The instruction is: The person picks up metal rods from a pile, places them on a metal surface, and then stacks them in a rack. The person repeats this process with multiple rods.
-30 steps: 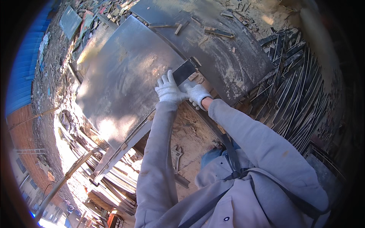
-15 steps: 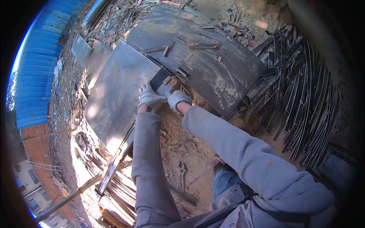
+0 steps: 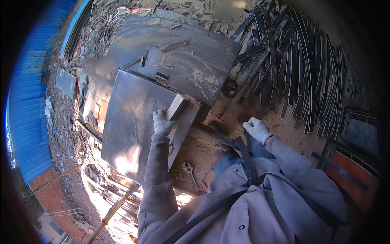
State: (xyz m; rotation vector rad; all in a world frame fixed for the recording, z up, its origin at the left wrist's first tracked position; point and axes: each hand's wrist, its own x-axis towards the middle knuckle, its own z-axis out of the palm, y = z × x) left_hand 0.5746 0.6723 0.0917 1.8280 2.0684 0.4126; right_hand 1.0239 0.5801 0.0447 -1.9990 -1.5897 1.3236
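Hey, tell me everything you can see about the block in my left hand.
The block is short and straight-edged and looks like wood, with a pale, streaked face and a darker side; whether it is one piece or stacked strips is unclear. Your gloved left hand grips its near end, while its far end slants up and right in view. It lies over the dark panel; contact beneath is hidden.

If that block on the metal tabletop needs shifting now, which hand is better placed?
Left, I'd say: the left hand is at the near end of the block, while the right hand is off to the side, beyond the metal tabletop and clearly apart from the block.
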